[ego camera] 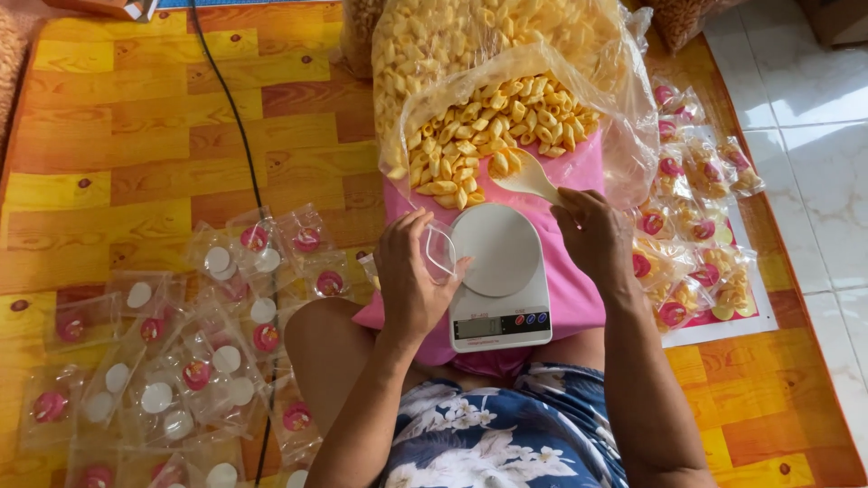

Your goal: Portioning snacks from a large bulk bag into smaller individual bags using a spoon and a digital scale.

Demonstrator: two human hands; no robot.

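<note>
Left hand (411, 280) pinches small clear plastic pouch (439, 250), light, limp, slippery, by its mouth beside white digital kitchen scale (500, 276); right hand (592, 233) behind scale grips white plastic scoop (529, 176).

I count one white kitchen scale (500, 280), one pale scoop (529, 176) and one small clear bag (438, 251) in my two hands. One big open sack of yellow snacks (493, 136) lies ahead. About ten filled packets (692, 244) sit to my right; the empty packets (181, 361) on the left number over twenty, too overlapped to count exactly.
</note>
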